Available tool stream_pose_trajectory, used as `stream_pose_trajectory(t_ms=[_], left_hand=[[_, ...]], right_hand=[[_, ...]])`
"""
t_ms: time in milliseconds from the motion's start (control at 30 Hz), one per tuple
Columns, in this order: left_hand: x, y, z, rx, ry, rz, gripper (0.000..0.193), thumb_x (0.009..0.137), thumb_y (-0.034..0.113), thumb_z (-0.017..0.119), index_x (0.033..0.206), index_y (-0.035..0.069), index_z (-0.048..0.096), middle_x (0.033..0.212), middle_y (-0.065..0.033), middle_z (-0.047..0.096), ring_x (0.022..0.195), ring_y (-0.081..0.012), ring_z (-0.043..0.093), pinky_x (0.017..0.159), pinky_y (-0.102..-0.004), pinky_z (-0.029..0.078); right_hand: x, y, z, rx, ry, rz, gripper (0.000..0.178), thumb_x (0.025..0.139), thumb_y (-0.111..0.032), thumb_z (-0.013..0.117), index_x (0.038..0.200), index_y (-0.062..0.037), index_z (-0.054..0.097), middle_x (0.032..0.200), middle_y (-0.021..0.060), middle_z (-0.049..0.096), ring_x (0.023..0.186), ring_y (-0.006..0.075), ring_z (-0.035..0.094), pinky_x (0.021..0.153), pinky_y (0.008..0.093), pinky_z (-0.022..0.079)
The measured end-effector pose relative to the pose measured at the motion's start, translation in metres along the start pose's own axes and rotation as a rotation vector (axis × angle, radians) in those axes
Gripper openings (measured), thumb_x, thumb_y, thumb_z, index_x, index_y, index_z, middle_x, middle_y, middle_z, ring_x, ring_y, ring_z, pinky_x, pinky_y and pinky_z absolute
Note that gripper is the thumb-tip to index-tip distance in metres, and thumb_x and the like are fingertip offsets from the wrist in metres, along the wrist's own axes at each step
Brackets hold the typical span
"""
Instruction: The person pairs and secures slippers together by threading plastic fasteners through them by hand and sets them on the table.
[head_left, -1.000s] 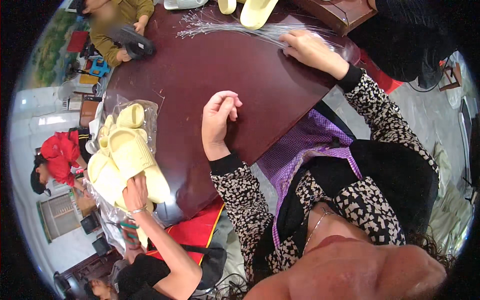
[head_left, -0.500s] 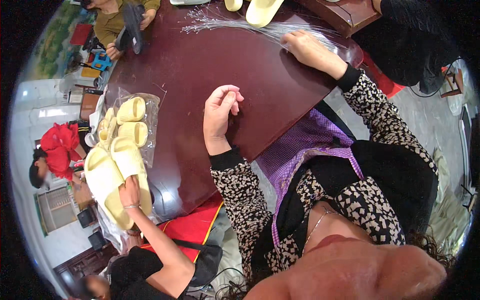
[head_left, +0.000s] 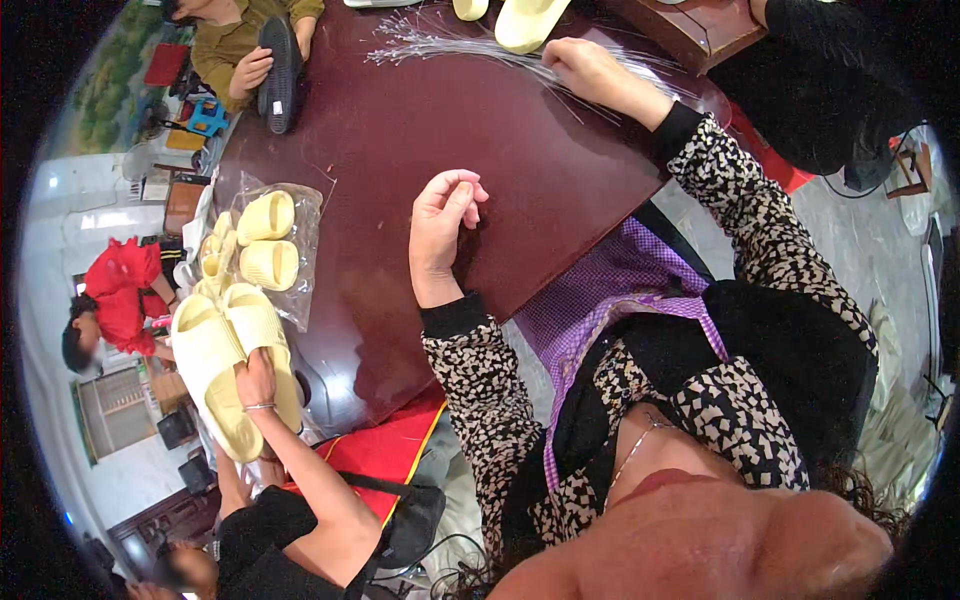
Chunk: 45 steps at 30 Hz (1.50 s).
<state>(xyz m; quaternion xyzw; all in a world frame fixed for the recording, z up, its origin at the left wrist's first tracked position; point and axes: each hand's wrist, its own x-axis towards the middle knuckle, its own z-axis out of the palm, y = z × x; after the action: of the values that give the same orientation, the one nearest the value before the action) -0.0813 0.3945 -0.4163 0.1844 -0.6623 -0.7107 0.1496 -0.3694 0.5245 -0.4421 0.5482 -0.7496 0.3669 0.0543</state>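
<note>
My right hand (head_left: 595,75) is over a bundle of thin, clear plastic strands (head_left: 430,45) at the far side of the table, its thumb and fingers pinched on some of them. Several strands fan out beneath the palm. My left hand (head_left: 440,225) rests on its side on the dark red table (head_left: 370,200), fingers curled in and thumb over them, with nothing visible in it. Just beyond the bundle lies a pale yellow slipper (head_left: 527,22).
At left, a co-worker's hand (head_left: 255,380) holds a pair of pale yellow slippers (head_left: 205,355). More slippers lie on a clear plastic bag (head_left: 308,225). Across the table another person holds a black slipper (head_left: 280,75). A brown box (head_left: 690,30) stands far right.
My right hand has shifted left and slightly away along the strands, and some strands now splay below it. My left hand has stayed put. The person across has turned the black slipper.
</note>
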Motion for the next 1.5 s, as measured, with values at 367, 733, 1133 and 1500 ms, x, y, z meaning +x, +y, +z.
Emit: stream_pose_trajectory(t_ms=[367,733,1133,1500], left_hand=[[-0.002,-0.010,-0.006,-0.044,0.086,0.040,0.014,0.090,0.010,0.057,0.101,0.002,0.061,0.082,-0.0045,0.063,0.061,-0.0043,0.051,0.055,-0.0178,0.041],[0.076,0.021,0.069,0.819,0.243,0.531,0.016,0.084,0.004,0.058,0.099,0.000,0.060,0.086,-0.0133,0.062,0.074,-0.0271,0.060,0.066,-0.0355,0.049],[0.074,-0.005,0.034,0.825,0.319,0.611,0.013,0.087,0.007,0.056,0.094,-0.002,0.062,0.084,-0.0131,0.062,0.075,-0.0266,0.060,0.069,-0.0340,0.048],[0.041,0.008,0.041,0.129,0.319,0.217,0.023,0.096,0.015,0.048,0.096,-0.002,0.064,0.075,-0.0054,0.062,0.064,-0.0097,0.055,0.059,-0.0229,0.046]], right_hand=[[-0.006,-0.014,-0.014,0.848,-0.275,0.346,0.009,0.083,-0.004,0.056,0.092,-0.0024,0.058,0.071,-0.0021,0.055,0.059,0.0057,0.053,0.052,0.0217,0.043],[0.008,-0.051,-0.013,1.230,-0.411,0.356,0.009,0.082,-0.002,0.059,0.091,-0.0036,0.057,0.071,-0.0014,0.055,0.054,0.0055,0.049,0.049,0.0185,0.042],[0.000,-0.051,-0.005,1.725,-0.451,0.386,0.007,0.085,-0.004,0.060,0.091,-0.0034,0.058,0.073,-0.0005,0.055,0.056,0.0065,0.049,0.050,0.0194,0.042],[0.005,-0.037,0.031,0.753,-0.128,-0.009,0.023,0.090,-0.011,0.055,0.111,-0.0017,0.058,0.098,0.0068,0.062,0.086,0.0172,0.059,0.073,0.0279,0.048]])
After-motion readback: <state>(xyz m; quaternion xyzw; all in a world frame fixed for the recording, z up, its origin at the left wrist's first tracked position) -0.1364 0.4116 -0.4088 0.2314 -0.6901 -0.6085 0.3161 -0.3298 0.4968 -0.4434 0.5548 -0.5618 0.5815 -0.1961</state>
